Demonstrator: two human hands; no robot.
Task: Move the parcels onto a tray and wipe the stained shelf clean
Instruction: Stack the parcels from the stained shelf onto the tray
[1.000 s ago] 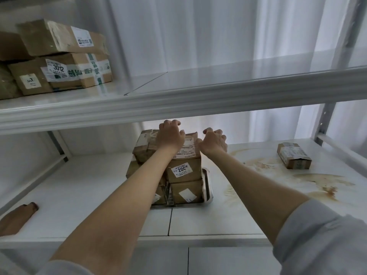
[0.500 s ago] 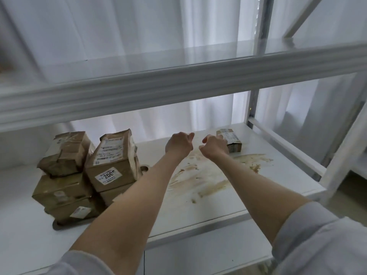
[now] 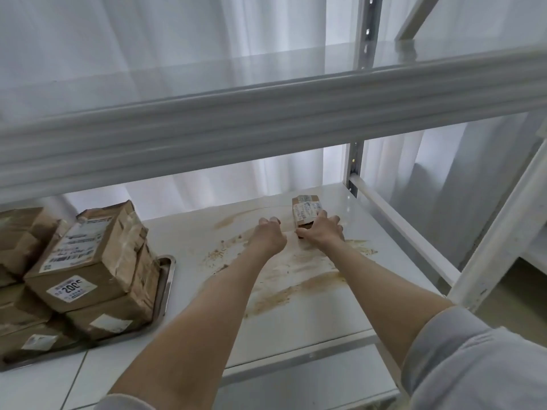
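A small brown parcel (image 3: 306, 209) with a white label lies at the back right of the white shelf (image 3: 299, 318). My right hand (image 3: 321, 232) wraps its near end, thumb and fingers on either side. My left hand (image 3: 268, 234) hovers just left of the parcel, fingers curled and holding nothing. Brown stains (image 3: 291, 276) smear the shelf under and in front of both hands. At the left, several brown parcels (image 3: 88, 261) are stacked on a metal tray (image 3: 165, 285).
The upper shelf's thick front beam (image 3: 266, 125) hangs low over the working space. A steel upright (image 3: 353, 170) and a rail (image 3: 399, 229) bound the shelf on the right. White curtains hang behind.
Both hands left the parcel stack on the tray and reached right. My view swung right with them. My right hand now closes around the small parcel.
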